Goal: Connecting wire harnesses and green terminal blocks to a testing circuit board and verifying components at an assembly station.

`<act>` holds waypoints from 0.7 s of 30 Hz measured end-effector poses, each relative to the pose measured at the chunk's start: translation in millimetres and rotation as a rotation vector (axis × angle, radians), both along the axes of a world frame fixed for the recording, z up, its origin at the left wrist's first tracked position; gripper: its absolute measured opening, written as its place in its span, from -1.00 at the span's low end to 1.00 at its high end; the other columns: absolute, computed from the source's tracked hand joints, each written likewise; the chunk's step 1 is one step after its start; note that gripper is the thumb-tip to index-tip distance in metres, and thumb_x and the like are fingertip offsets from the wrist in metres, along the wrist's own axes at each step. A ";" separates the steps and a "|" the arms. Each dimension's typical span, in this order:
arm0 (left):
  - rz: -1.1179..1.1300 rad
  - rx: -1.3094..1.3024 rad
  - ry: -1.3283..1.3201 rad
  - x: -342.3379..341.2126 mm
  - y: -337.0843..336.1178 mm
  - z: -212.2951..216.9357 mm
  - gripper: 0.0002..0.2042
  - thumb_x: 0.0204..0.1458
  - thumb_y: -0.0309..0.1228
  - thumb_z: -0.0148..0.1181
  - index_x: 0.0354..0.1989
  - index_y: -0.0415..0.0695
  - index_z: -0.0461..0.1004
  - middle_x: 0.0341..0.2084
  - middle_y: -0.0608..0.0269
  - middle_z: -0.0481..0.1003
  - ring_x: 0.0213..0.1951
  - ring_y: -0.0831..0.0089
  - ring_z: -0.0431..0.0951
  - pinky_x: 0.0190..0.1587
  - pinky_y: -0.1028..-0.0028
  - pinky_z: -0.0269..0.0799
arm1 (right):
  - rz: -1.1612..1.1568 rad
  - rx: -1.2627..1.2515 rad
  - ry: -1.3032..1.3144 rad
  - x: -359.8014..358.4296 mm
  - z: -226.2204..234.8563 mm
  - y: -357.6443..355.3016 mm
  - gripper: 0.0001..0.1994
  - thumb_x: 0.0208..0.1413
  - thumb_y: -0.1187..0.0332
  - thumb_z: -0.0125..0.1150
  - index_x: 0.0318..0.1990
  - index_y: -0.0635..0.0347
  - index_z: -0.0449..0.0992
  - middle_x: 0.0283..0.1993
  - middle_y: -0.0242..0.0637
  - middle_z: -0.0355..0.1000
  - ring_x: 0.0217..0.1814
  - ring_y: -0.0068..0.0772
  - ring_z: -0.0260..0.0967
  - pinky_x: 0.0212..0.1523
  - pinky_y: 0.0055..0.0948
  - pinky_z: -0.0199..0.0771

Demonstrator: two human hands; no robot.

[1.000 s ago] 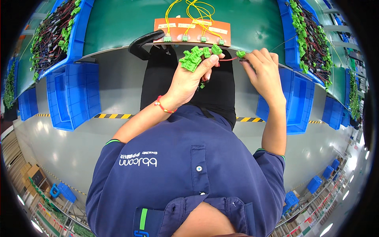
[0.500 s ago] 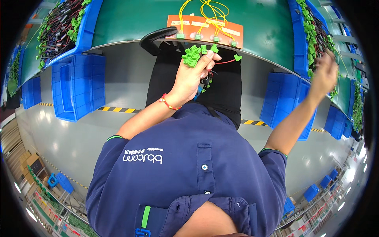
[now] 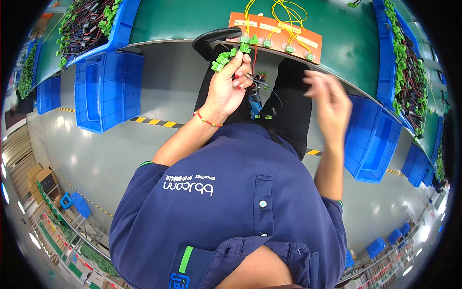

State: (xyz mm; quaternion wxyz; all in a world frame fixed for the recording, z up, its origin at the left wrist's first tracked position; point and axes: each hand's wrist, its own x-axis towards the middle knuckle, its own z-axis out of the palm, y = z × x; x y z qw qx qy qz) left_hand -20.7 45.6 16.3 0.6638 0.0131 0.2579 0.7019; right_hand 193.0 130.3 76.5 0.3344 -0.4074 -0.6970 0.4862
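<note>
Left hand (image 3: 226, 89) has its grip clamped on a bunch of small green plastic connectors with dark wires (image 3: 228, 57), protruding above its fingers; right hand (image 3: 332, 103), blurred, fingers apart, grips nothing.

Green connectors (image 3: 226, 57) on red and black wires (image 3: 254, 79), orange board (image 3: 274, 30) with yellow wires (image 3: 288, 14), dark green bench top (image 3: 192, 19). Bins (image 3: 108, 86) all blue, floor grey with a yellow-black striped line (image 3: 156, 122). Shirt (image 3: 231, 212) navy with white print and green trim, red cord bracelet (image 3: 207, 119).
</note>
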 end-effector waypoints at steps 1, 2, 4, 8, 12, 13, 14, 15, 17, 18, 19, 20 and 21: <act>-0.003 -0.002 0.001 1.0 0.3 -0.2 -0.78 0.36 -0.27 -0.09 -0.22 -0.16 0.37 -0.63 0.56 0.15 -0.65 0.79 0.06 -0.54 0.71 0.05 | 0.023 -0.064 0.037 -17.3 -14.0 -7.0 -0.80 0.25 0.38 0.18 -0.07 0.27 0.59 -0.33 -0.36 0.50 -0.39 -0.68 0.37 -0.34 -0.63 0.40; -0.015 0.018 -0.028 1.2 1.6 -0.5 -0.78 0.36 -0.28 -0.11 -0.22 -0.16 0.37 -0.62 0.56 0.16 -0.65 0.79 0.07 -0.55 0.71 0.06 | 0.044 -0.127 0.073 -32.9 -26.9 -9.9 -0.79 0.24 0.37 0.20 -0.06 0.27 0.58 -0.38 -0.39 0.48 -0.44 -0.72 0.33 -0.41 -0.65 0.36; -0.018 0.035 -0.055 -0.3 1.2 -0.9 -0.78 0.37 -0.28 -0.12 -0.22 -0.16 0.37 -0.62 0.55 0.17 -0.66 0.78 0.07 -0.55 0.71 0.06 | 0.019 -0.235 0.091 -59.7 -40.1 -9.0 -0.76 0.20 0.34 0.24 -0.05 0.28 0.58 -0.48 -0.45 0.43 -0.53 -0.76 0.26 -0.48 -0.66 0.29; -0.035 0.050 -0.121 -3.5 2.0 -2.6 -0.79 0.37 -0.31 -0.13 -0.22 -0.15 0.38 -0.61 0.54 0.18 -0.66 0.75 0.08 -0.55 0.69 0.10 | 0.005 -0.311 0.216 -95.5 -45.7 -5.4 -0.74 0.16 0.34 0.29 -0.09 0.34 0.58 -0.37 -0.38 0.55 -0.53 -0.77 0.27 -0.49 -0.69 0.29; -0.047 0.042 -0.329 -1.9 2.6 -2.0 -0.79 0.35 -0.28 -0.10 -0.25 -0.14 0.37 -0.65 0.52 0.18 -0.66 0.72 0.11 -0.55 0.66 0.10 | -0.034 -0.315 0.345 -91.6 -36.3 -10.9 -0.79 0.24 0.40 0.20 -0.08 0.37 0.57 -0.32 -0.32 0.55 -0.47 -0.72 0.35 -0.44 -0.69 0.34; -0.054 0.073 -0.414 -1.3 2.3 0.0 -0.79 0.36 -0.29 -0.12 -0.24 -0.14 0.36 -0.64 0.50 0.19 -0.65 0.70 0.12 -0.54 0.65 0.11 | -0.027 -0.301 0.361 -86.4 -30.7 -12.2 -0.78 0.27 0.40 0.15 -0.07 0.38 0.57 -0.31 -0.29 0.55 -0.46 -0.71 0.34 -0.40 -0.68 0.35; -0.064 0.103 -0.501 -1.0 2.7 1.1 -0.79 0.36 -0.30 -0.13 -0.24 -0.14 0.36 -0.63 0.49 0.19 -0.64 0.68 0.13 -0.52 0.64 0.13 | -0.022 -0.286 0.375 -80.4 -25.8 -13.2 -0.77 0.30 0.39 0.10 -0.06 0.38 0.56 -0.29 -0.26 0.56 -0.45 -0.69 0.34 -0.37 -0.67 0.36; -0.073 0.127 -0.549 -1.6 2.6 2.9 -0.79 0.37 -0.31 -0.16 -0.24 -0.13 0.35 -0.61 0.47 0.19 -0.63 0.65 0.14 -0.50 0.62 0.15 | -0.019 -0.269 0.403 -75.7 -20.5 -15.1 -0.75 0.34 0.39 0.03 -0.04 0.39 0.55 -0.28 -0.23 0.55 -0.43 -0.65 0.36 -0.34 -0.63 0.38; -0.067 0.138 -0.579 0.0 6.3 4.5 -0.79 0.37 -0.30 -0.16 -0.24 -0.13 0.35 -0.61 0.47 0.19 -0.63 0.65 0.13 -0.51 0.62 0.14 | -0.042 -0.240 0.392 -65.0 -18.4 -17.4 -0.72 0.37 0.35 -0.01 -0.04 0.41 0.54 -0.27 -0.21 0.55 -0.41 -0.61 0.38 -0.33 -0.61 0.39; -0.059 0.150 -0.604 0.5 7.8 4.3 -0.79 0.37 -0.29 -0.15 -0.24 -0.12 0.35 -0.61 0.47 0.18 -0.64 0.65 0.12 -0.51 0.62 0.13 | -0.039 -0.246 0.391 -58.6 -20.5 -17.8 -0.71 0.37 0.33 -0.02 -0.05 0.41 0.53 -0.27 -0.21 0.55 -0.41 -0.60 0.38 -0.32 -0.61 0.39; -0.055 0.144 -0.585 0.1 9.6 2.9 -0.79 0.37 -0.28 -0.15 -0.24 -0.12 0.34 -0.62 0.47 0.17 -0.64 0.65 0.11 -0.51 0.63 0.13 | -0.042 -0.246 0.389 -53.0 -22.1 -18.6 -0.71 0.37 0.33 -0.02 -0.05 0.41 0.53 -0.27 -0.21 0.55 -0.41 -0.60 0.38 -0.32 -0.61 0.39; -0.056 0.143 -0.587 0.1 10.7 1.2 -0.79 0.37 -0.28 -0.15 -0.24 -0.12 0.34 -0.62 0.47 0.17 -0.64 0.65 0.11 -0.51 0.63 0.13 | -0.014 -0.282 0.379 -48.3 -23.7 -19.7 -0.71 0.37 0.32 -0.01 -0.08 0.39 0.55 -0.30 -0.24 0.55 -0.40 -0.61 0.38 -0.32 -0.60 0.39; -0.056 0.160 -0.545 0.0 11.0 -1.0 -0.79 0.37 -0.28 -0.14 -0.24 -0.13 0.35 -0.61 0.48 0.18 -0.64 0.67 0.11 -0.51 0.64 0.12 | 0.015 -0.317 0.370 -45.9 -25.4 -20.5 -0.72 0.36 0.31 0.00 -0.11 0.36 0.56 -0.32 -0.28 0.54 -0.40 -0.62 0.39 -0.31 -0.60 0.40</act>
